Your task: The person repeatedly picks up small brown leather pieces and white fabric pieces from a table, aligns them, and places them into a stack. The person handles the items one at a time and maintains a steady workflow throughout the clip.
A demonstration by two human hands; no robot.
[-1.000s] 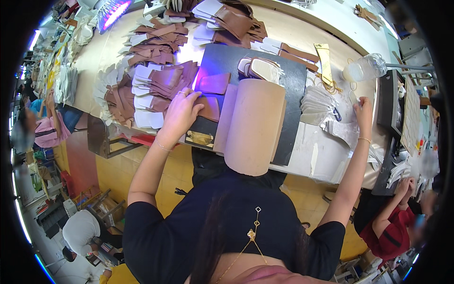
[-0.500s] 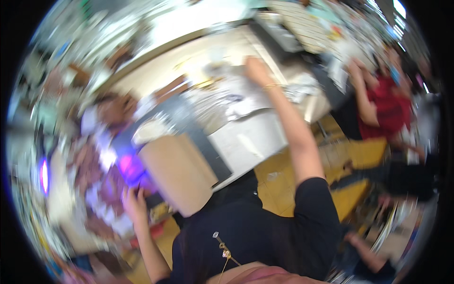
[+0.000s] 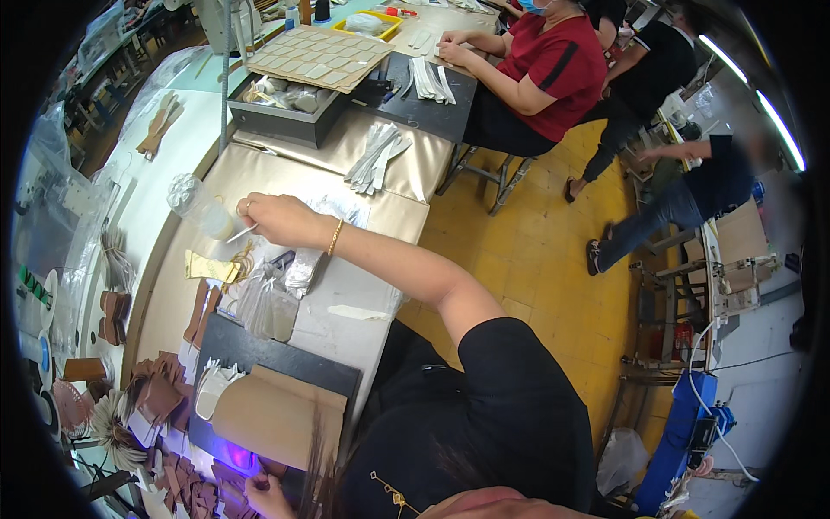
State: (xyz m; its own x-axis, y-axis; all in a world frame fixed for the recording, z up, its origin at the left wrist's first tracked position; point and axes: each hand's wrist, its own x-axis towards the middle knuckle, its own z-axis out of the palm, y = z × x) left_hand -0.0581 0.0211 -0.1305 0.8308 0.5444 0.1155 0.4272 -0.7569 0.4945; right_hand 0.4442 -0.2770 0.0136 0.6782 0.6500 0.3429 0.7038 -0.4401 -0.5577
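My right hand [image 3: 284, 221] reaches over the far part of the bench, its fingers closed round a thin white stick [image 3: 242, 233]. Just left of that stick lies a clear plastic jar [image 3: 213, 218] with pale contents. Nearer me are a yellow-cream piece [image 3: 210, 267] and a bundle of pale strips [image 3: 266, 300]. My left hand [image 3: 267, 498] is low at the near edge, fingers curled beside purple-lit brown pieces [image 3: 232, 457]; what they grip is hidden. Between the hands, a brown board [image 3: 272, 417] partly covers white pieces [image 3: 213, 385] on a dark board [image 3: 298, 367].
Brown cut pieces [image 3: 164, 394] pile up at the left. A black tray [image 3: 285, 118] bears a board of pale pieces [image 3: 320, 57]. Grey strips [image 3: 378, 158] lie farther right. A person in red [image 3: 553, 73] sits at the bench's far end; another person [image 3: 692, 195] stands in the aisle.
My view has swung, and the blurred scene is now sharp. My right hand is now beside the plastic jar, with a white stick visible in its fingers. My left hand stays by the purple light.
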